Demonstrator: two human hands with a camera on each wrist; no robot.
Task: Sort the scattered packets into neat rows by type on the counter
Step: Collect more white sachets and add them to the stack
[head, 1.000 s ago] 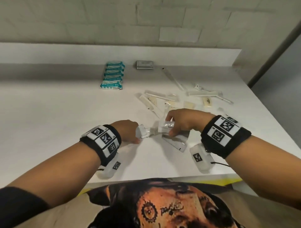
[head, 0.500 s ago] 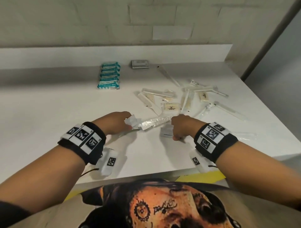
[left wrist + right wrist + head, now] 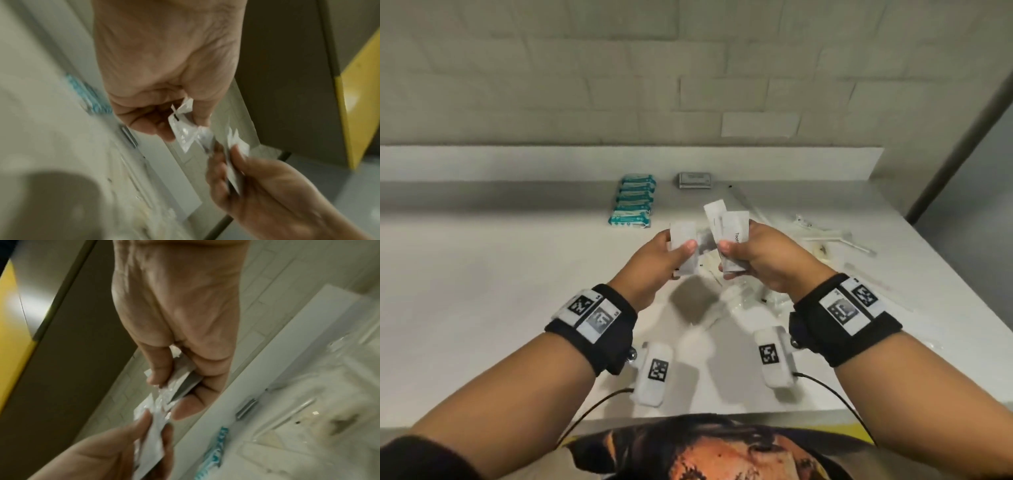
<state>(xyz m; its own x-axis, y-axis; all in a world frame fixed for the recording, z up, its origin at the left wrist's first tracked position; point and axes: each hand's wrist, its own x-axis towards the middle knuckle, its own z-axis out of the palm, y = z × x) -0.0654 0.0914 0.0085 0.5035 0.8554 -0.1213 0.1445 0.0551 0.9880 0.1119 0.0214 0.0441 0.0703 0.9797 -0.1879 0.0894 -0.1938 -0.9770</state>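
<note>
Both hands are raised above the white counter (image 3: 517,291), close together. My left hand (image 3: 681,247) pinches one white flat packet (image 3: 683,233) upright between thumb and fingers; the blurred left wrist view shows that white packet (image 3: 183,129) in its grip. My right hand (image 3: 737,241) holds a small fan of white packets (image 3: 726,221), one with printed text, also seen as white packets (image 3: 180,379) in the right wrist view. A neat row of teal packets (image 3: 635,200) lies at the back. Scattered long clear and white packets (image 3: 825,236) lie to the right, some hidden under my hands.
A small grey box (image 3: 694,180) sits at the back beside the teal row. A raised ledge (image 3: 517,161) and tiled wall bound the counter's far side. The counter's right edge (image 3: 945,274) drops off to the floor.
Both hands have lifted off the counter and moved forward. The long clear packet they held low is gone from view; each now holds white packets upright in the air.
</note>
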